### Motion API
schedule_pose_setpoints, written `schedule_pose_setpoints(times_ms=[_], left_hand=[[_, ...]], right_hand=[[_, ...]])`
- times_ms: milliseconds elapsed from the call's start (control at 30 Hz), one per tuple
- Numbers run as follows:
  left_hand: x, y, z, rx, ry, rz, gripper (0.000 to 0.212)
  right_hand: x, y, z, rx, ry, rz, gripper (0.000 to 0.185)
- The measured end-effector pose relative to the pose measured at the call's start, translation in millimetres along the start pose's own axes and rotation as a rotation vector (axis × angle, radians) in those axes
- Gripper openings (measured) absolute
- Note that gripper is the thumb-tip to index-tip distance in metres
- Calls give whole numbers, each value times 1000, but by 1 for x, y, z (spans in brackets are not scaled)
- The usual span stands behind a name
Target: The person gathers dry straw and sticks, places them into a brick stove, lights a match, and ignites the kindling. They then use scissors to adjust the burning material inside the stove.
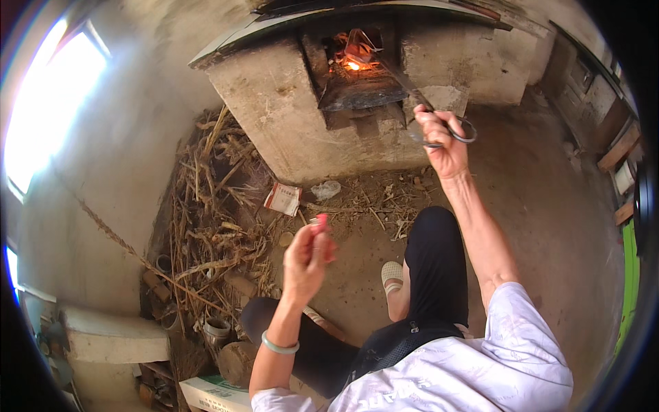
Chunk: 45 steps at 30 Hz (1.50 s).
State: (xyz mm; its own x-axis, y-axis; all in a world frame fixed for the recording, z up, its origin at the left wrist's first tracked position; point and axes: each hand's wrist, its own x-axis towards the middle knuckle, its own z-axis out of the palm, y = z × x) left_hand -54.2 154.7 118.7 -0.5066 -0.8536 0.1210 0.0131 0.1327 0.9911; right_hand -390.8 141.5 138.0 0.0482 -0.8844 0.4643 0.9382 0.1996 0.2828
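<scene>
Long metal fire tongs [406,85] with ring handles are in my right hand [444,147], their far end reaching into the firebox mouth of a masonry stove [257,98]. Flames [353,65] glow inside, around a thin upright sheet-like piece [357,49] whose material I cannot tell. The tongs' tips are close to the fire; whether they grip anything is unclear. Lower down, well away from the stove, my left hand [304,257] holds a small red lighter [320,223] with a metal top. No flame shows on the lighter.
A heap of dry stalks and branches [216,206] lies along the left wall. Printed paper [283,199] and a crumpled clear plastic bag [326,190] lie before the stove. A jar [216,329], a log [238,363] and a cardboard box [213,394] are at lower left.
</scene>
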Motion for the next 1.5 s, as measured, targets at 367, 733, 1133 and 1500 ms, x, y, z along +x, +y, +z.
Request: schedule_pose_setpoints(times_ms=[367,733,1133,1500], left_hand=[[-13,-52,-60,-213,301,-190,21],[-6,-52,-51,-182,284,-250,23],[-12,-50,-57,-215,268,-237,24],[-12,-45,-57,-228,272,-212,22]], right_hand=[[30,-6,-31,-267,127,33,27],[20,33,3,-354,202,22,46],[-65,68,40,-1249,582,-46,17],[-7,20,58,-1929,614,-65,49]])
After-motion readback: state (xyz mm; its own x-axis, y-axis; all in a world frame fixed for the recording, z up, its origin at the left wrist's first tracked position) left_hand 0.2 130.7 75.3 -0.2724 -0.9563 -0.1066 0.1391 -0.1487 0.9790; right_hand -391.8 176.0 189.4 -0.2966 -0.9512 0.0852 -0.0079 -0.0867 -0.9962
